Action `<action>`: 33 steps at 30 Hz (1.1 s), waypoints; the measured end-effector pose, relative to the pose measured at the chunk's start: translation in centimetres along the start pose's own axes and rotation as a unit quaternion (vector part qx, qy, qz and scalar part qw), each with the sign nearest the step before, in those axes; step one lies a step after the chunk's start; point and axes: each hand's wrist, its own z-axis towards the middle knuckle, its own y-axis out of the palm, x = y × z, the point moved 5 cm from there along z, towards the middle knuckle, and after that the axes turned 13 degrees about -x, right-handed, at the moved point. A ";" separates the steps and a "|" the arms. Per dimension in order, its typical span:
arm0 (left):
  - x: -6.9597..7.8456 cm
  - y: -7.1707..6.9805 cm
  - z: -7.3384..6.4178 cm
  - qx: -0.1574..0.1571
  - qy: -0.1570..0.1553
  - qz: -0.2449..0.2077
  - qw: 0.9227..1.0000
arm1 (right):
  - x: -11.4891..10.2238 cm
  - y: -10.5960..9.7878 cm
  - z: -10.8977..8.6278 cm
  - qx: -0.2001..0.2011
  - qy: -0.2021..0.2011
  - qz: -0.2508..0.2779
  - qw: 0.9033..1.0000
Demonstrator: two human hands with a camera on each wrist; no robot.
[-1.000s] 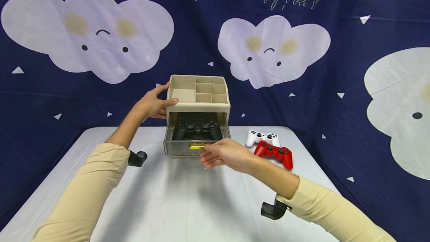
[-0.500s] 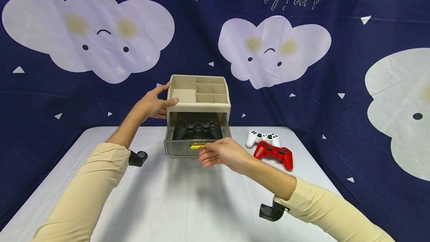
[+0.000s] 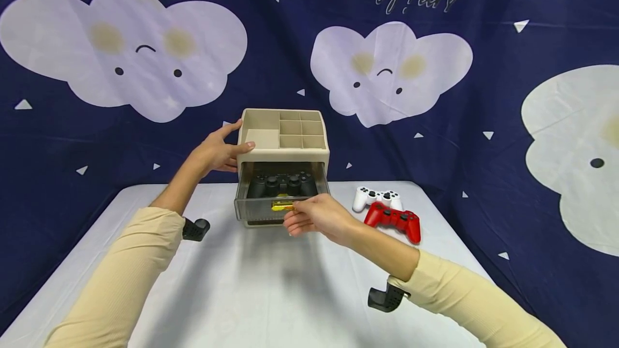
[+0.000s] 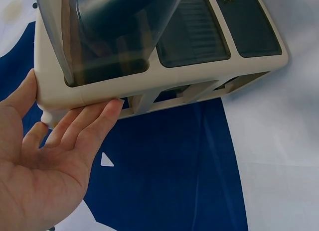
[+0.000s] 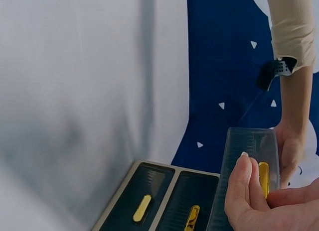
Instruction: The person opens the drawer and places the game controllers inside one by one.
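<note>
A cream desktop drawer organizer (image 3: 285, 156) stands at the back of the table, its top split into small compartments. My left hand (image 3: 213, 153) grips its upper left corner, thumb over the top rim and fingers along the side wall (image 4: 84, 104). The clear top drawer (image 3: 253, 209) is pulled out, and a black game controller (image 3: 272, 184) lies inside it. With thumb and fingers, my right hand (image 3: 321, 216) pinches the gold drawer handle (image 3: 279, 205). Two lower drawers with gold handles (image 5: 142, 208) are closed in the right wrist view.
To the right of the organizer, a red controller (image 3: 394, 220) lies in front of a white controller (image 3: 377, 197), overlapping it. White cloth covers the table (image 3: 232, 289). A dark blue curtain (image 3: 285, 58) with cloud prints hangs close behind.
The drawer has slid slightly inward, and my right hand has moved with it at the handle. My left hand stays at the organizer's corner.
</note>
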 end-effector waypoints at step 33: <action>0.0 0.0 -0.1 -0.004 0.001 -0.009 1.000 | -1.1 -3.1 4.7 0.055 -0.006 0.014 0.998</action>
